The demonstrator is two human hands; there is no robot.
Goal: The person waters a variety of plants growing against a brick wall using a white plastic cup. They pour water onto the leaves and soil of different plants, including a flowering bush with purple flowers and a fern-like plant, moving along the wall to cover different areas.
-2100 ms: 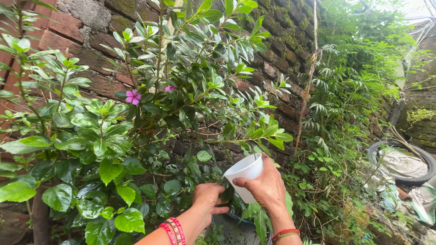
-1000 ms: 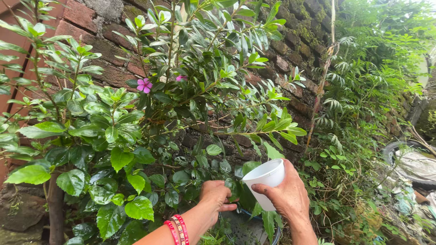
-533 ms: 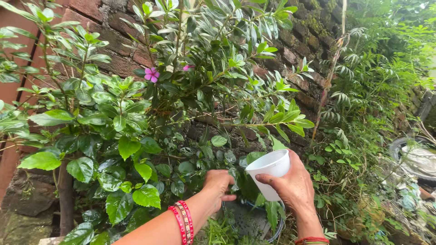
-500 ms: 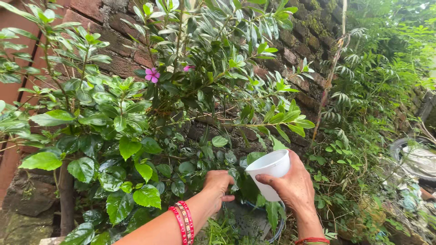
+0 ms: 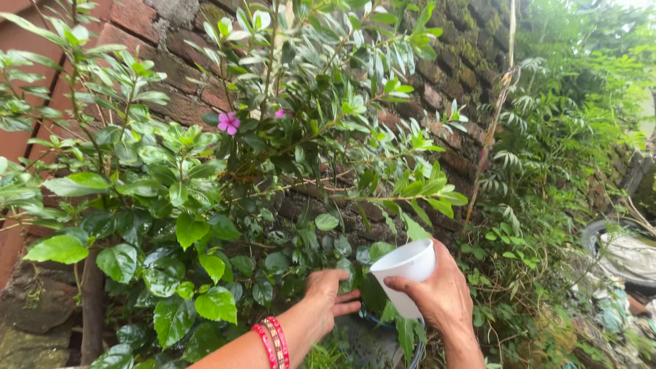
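My right hand (image 5: 441,292) grips a white plastic cup (image 5: 404,267), tilted with its mouth toward the upper left. My left hand (image 5: 326,298), with red bracelets (image 5: 271,339) on the wrist, reaches into the low leaves of a bushy green plant (image 5: 205,205), fingers spread and resting among the foliage. The cup is just right of my left hand's fingers. What is inside the cup cannot be seen. A dark pot or patch of ground (image 5: 362,342) shows below both hands, mostly hidden by leaves.
A mossy red brick wall (image 5: 171,41) stands behind the plants. Two small pink flowers (image 5: 228,122) sit high in the bush. Ferns and weeds (image 5: 547,171) fill the right side. A dark tyre-like ring (image 5: 615,246) and pale debris lie at far right.
The view has shifted so the plants and hands sit further right and lower. My right hand with the cup has stayed beside my left hand, which remains among the low leaves.
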